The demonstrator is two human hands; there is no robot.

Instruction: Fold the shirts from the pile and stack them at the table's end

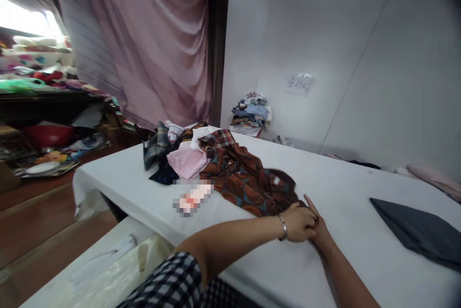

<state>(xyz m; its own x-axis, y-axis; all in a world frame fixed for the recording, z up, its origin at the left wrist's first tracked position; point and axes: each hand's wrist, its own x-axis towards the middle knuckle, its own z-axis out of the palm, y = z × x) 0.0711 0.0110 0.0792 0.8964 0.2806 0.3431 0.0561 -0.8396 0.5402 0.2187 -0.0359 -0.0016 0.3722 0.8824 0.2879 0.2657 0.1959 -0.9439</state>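
A brown patterned shirt [245,178] with orange and blue-grey shapes lies spread on the white-covered table [334,178]. Its collar, with a small pale label, points toward my hands. My left hand [298,223], with a silver bracelet on the wrist, is closed at the near right edge of the shirt. My right hand [319,229] meets it there, one finger stretched up and the others curled around the same edge. The hands overlap, so some fingertips are hidden. Beyond the shirt, a pink cloth [187,162] and other garments are heaped.
A blurred-out flat object [193,198] lies left of the shirt. Dark grey folded fabric [419,233] rests on the right. A pile of clothes [253,111] stands by the wall. Below the table's front edge, a plastic bag [126,269] sits on a lower white surface.
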